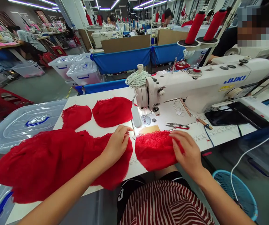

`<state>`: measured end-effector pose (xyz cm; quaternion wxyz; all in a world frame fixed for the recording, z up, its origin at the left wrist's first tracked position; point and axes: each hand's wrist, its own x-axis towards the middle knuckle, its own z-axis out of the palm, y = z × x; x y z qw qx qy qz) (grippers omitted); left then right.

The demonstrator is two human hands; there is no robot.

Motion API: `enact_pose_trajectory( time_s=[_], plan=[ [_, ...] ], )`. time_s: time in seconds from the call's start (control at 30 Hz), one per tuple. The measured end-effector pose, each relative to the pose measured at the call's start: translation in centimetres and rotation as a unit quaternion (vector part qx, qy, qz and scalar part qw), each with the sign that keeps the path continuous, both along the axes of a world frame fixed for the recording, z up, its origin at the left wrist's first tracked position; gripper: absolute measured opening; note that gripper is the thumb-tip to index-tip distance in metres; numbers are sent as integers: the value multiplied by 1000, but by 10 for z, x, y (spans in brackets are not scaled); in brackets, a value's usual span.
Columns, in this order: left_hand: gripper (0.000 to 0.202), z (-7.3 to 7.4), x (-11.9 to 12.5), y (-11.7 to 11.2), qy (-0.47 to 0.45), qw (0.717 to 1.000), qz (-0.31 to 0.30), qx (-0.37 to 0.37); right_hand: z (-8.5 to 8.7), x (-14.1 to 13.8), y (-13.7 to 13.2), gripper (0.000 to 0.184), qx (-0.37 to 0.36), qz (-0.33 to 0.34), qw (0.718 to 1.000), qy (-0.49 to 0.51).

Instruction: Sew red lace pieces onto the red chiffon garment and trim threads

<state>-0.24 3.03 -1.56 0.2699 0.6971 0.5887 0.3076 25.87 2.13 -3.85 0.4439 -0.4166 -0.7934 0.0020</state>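
Note:
A red lace piece (154,150) lies on the white table (97,126) in front of the needle of a white sewing machine (202,82). My right hand (186,153) rests on its right side, fingers curled and pinching the lace. My left hand (117,142) lies over a large pile of red lace (47,162), its fingers stretched toward the needle, the tips pinched on something I cannot make out. Two more red lace pieces (112,111) sit further back on the table.
Red-handled snips (178,126) and a wooden-handled tool (195,117) lie beside the machine. Clear plastic bin lids (24,123) stand left of the table, a blue basket (239,190) at lower right. Red thread cones (195,26) stand behind the machine. Other people work at the stations beyond.

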Motion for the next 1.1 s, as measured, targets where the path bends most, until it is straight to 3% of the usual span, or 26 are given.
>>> enact_pose_trajectory(
  time_s=[0.07,0.13,0.23,0.4,0.73,0.83,0.93,1.0,1.1],
  plan=[
    [17,5,-2,-9,63,997,-26,48,3,-14,-3,37,-9,173,985,-17],
    [15,11,-8,-15,104,991,-30,83,2,-30,-4,40,-46,259,962,-73],
    [16,17,-27,-16,143,985,-28,94,-7,-46,-5,32,-104,207,960,-155],
    [22,15,-61,-13,205,974,-89,31,-14,-51,-5,33,-156,119,957,-212],
    [17,14,-67,-10,359,926,-115,14,-9,-53,0,43,-172,173,947,-208],
    [20,19,-69,-8,344,929,-138,1,-10,-53,-3,37,-155,177,962,-140],
    [26,23,-67,-6,346,927,-146,-9,-7,-54,-8,32,-149,169,974,15],
    [32,24,-63,-4,357,926,-126,-12,-3,-56,-13,31,-188,164,962,108],
    [29,19,-55,0,349,935,-69,-1,-1,-61,-17,30,-295,192,914,201]
  ],
)
